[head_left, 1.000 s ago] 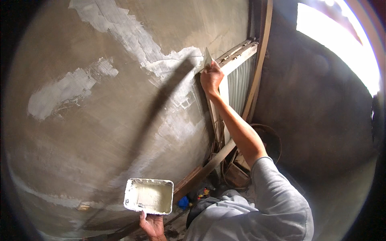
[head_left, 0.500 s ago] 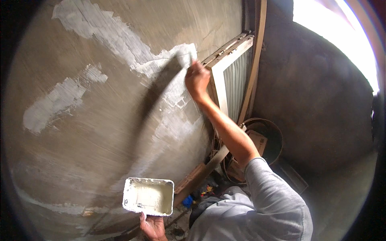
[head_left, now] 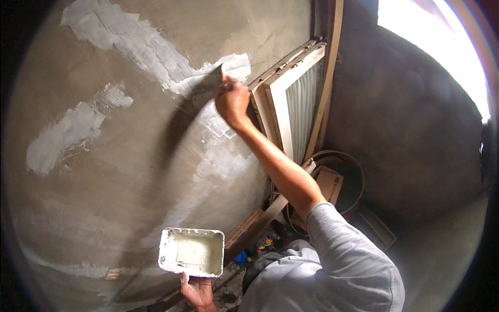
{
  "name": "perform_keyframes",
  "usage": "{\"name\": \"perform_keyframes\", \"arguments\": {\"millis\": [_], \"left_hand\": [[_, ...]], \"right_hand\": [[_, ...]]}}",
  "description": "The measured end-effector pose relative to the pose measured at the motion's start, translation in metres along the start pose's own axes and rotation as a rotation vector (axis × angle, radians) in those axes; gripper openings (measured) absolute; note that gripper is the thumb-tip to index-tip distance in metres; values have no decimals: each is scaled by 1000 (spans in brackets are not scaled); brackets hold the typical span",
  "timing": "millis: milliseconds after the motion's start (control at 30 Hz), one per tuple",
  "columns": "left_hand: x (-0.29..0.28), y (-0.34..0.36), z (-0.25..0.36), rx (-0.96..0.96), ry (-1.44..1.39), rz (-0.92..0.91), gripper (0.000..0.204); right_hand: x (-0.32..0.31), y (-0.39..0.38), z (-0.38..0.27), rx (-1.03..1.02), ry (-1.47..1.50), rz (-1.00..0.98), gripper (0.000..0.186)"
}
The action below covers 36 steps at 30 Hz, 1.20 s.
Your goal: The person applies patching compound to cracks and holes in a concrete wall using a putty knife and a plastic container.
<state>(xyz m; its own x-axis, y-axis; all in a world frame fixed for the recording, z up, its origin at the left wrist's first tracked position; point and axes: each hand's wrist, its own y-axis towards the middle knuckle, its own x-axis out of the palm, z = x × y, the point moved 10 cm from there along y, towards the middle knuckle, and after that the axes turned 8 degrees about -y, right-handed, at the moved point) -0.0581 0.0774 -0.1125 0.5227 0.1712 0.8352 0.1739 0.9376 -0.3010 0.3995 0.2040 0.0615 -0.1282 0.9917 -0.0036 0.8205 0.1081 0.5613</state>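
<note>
With my left hand (head_left: pixel 198 292) I grip the lower edge of a rectangular white tub (head_left: pixel 163 253), its rim smeared and pale putty (head_left: pixel 200 255) inside. My right hand (head_left: pixel 234 103) is raised to the wall, fingers closed round a putty knife (head_left: pixel 224 74). Only a thin blade and a bit of orange-red handle show. The blade is at a white putty strip (head_left: pixel 236 65) on the grey-brown wall (head_left: pixel 119 171); its exact contact is hard to see. My arm's dark shadow falls across the plaster left of the hand.
More white patches (head_left: pixel 67 135) mark the wall at left. Right of my hand lean wooden window frames (head_left: pixel 280 114) with ribbed panes, beside an upright wooden strip (head_left: pixel 327 78). Below stands a round drum (head_left: pixel 362 177) with boards in it; wooden beams (head_left: pixel 265 218) lie near my body.
My right hand has moved left along the putty strip, away from the window frames, and the knife's blade now shows. The tub in my left hand stays almost where it was.
</note>
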Motion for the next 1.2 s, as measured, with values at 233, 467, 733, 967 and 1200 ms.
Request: {"name": "perform_keyframes", "arguments": {"millis": [233,467,733,967,1200], "left_hand": [[14,-5,-8,-7,-16,1,43],[6,-2,-9,11,-28,-9,46],[12,1,-17,-98,-63,-121,47],[24,-8,-26,-240,-295,-222,38],[34,-8,-28,-5,60,-13,51]], "right_hand": [[9,-34,-58,-164,68,-251,9],[-61,59,79,89,-28,163,15],[-22,109,115,356,-203,81,23],[34,56,50,2,-282,-192,16],[-57,114,101,161,-268,51,16]]}}
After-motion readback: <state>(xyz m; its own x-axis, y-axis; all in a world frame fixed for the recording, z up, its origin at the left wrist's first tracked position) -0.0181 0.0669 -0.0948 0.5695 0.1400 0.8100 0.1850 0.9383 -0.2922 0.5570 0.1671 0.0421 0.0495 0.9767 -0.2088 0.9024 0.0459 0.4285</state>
